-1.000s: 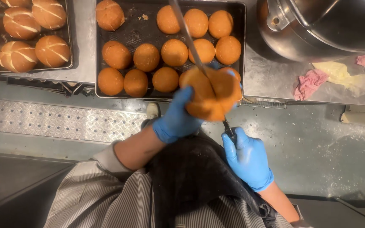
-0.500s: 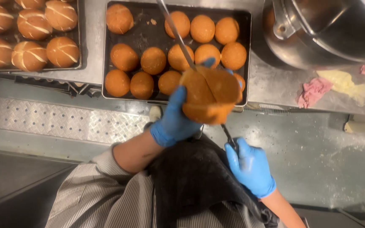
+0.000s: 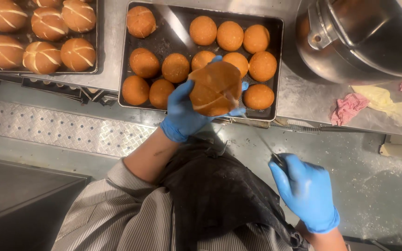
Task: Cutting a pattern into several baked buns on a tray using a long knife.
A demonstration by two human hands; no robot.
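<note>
My left hand [image 3: 184,114], in a blue glove, holds a round golden-brown bun [image 3: 215,88] above the near edge of a dark baking tray [image 3: 275,51]. A pale cut line runs across the bun. My right hand [image 3: 305,190], also gloved in blue, grips the handle of a long thin knife [image 3: 257,135] whose blade points up toward the bun's lower right side. The blade tip is at or in the bun; I cannot tell how deep. The tray carries several more uncut buns [image 3: 175,67].
A second tray [image 3: 94,51] of buns with white scored lines sits at the upper left. A large steel bowl [image 3: 364,37] stands at the upper right, with pink and yellow cloths [image 3: 373,102] beside it on the steel counter. Below lies a textured metal floor plate [image 3: 61,132].
The knife has drawn back: the blade once reached past the bun over the tray, and now only its tip meets the bun. My right hand moved down and right.
</note>
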